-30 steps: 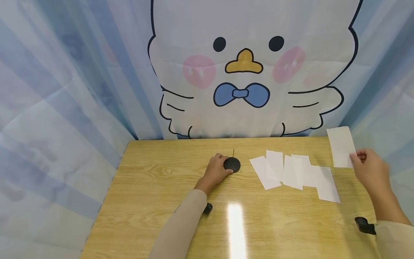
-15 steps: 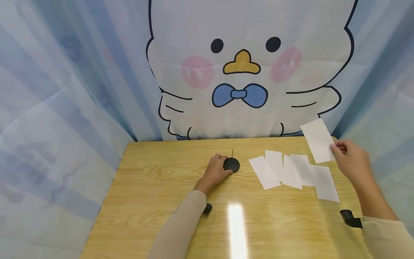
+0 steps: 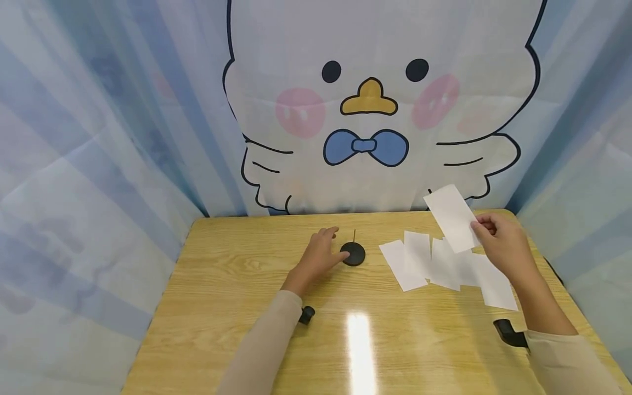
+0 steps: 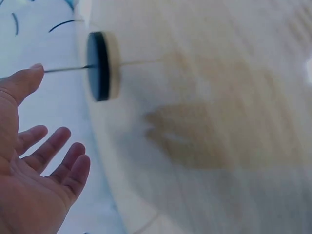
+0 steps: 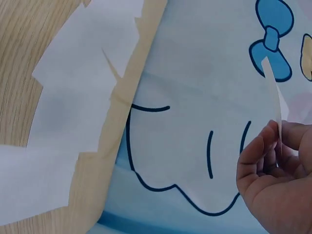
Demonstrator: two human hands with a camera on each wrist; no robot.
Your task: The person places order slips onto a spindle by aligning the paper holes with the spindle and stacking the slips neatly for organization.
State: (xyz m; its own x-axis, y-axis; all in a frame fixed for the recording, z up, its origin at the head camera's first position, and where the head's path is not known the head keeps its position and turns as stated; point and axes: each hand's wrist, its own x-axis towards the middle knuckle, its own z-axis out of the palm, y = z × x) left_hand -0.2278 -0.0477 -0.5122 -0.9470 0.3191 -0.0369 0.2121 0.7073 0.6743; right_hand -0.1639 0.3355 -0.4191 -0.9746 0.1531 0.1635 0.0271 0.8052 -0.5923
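A paper spike, a round black base with a thin upright rod, stands on the table. Beside it my left hand has its fingers spread and loosely bent, holding nothing. The left wrist view shows that hand clear of the spike's base, its thumb overlapping the rod in the picture. Right of the spike, my right hand pinches a white paper slip by its edge, raised above the table. In the right wrist view the slip is edge-on between thumb and fingers.
Several white paper slips lie overlapping on the wooden table, right of the spike and below the raised slip. A curtain with a cartoon bird hangs along the table's back edge. Light glares off the table's front middle.
My right hand has carried the paper slip leftward, over the slips on the table, and the slip has tilted. My left hand has let go of the spike's base and moved slightly left.
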